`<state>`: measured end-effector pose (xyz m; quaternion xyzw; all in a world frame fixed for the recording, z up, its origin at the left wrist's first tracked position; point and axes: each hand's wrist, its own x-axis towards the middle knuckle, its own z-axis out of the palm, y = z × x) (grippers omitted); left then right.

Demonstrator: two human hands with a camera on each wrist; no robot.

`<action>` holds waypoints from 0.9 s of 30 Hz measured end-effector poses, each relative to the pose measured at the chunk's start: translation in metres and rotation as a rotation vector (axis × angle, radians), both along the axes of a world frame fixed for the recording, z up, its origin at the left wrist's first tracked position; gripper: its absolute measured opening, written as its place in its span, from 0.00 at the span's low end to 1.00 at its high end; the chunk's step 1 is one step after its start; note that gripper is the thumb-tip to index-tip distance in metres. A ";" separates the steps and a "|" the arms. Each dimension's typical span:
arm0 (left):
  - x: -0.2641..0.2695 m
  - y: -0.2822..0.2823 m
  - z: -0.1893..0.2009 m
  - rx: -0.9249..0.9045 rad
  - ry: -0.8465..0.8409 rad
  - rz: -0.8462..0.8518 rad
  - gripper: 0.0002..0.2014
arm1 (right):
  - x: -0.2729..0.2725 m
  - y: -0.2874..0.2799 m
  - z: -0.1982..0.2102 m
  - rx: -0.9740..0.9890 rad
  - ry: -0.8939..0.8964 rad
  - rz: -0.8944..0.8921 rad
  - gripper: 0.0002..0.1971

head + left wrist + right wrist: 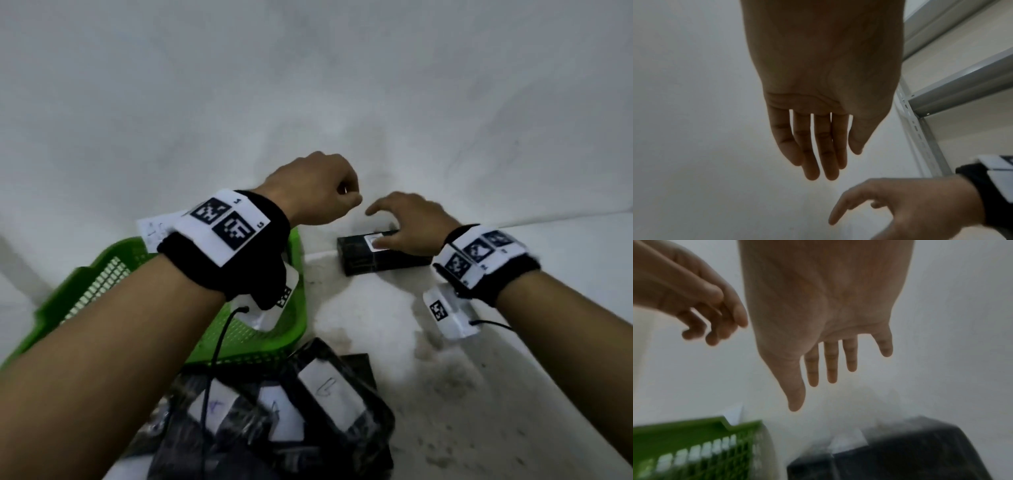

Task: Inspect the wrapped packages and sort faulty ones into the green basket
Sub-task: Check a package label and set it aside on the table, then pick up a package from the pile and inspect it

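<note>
A black wrapped package point(359, 262) with a white label lies on the white surface by the wall; in the right wrist view the same package point(920, 452) sits below my fingers. My right hand point(394, 228) hovers over its label with fingers spread and straight; whether they touch it I cannot tell. My left hand point(329, 195) hangs in the air just left of the right hand, above the far corner of the green basket point(85, 277), fingers relaxed and holding nothing. The left wrist view shows those fingers point(816, 154) straight and empty.
A pile of black wrapped packages point(308, 404) with white labels lies near me, right of the basket. A white paper slip point(150, 229) stands behind the basket. The wall is close behind. A grey metal shelf rack point(962, 91) stands to the right.
</note>
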<state>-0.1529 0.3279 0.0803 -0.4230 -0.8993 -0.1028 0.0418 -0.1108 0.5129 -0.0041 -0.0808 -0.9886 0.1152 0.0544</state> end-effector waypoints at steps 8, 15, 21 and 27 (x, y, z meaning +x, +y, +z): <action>0.052 -0.111 0.014 0.138 -0.055 0.077 0.11 | 0.065 -0.100 0.090 -0.113 0.065 0.220 0.18; 0.101 -0.209 -0.002 0.184 -0.142 0.098 0.10 | 0.139 -0.201 0.092 -0.007 -0.066 0.413 0.16; 0.137 -0.274 -0.046 0.290 -0.196 0.118 0.08 | 0.165 -0.257 0.080 0.078 -0.267 0.488 0.20; 0.141 -0.329 -0.081 0.094 -0.353 0.250 0.12 | 0.145 -0.297 0.077 0.202 -0.351 0.512 0.16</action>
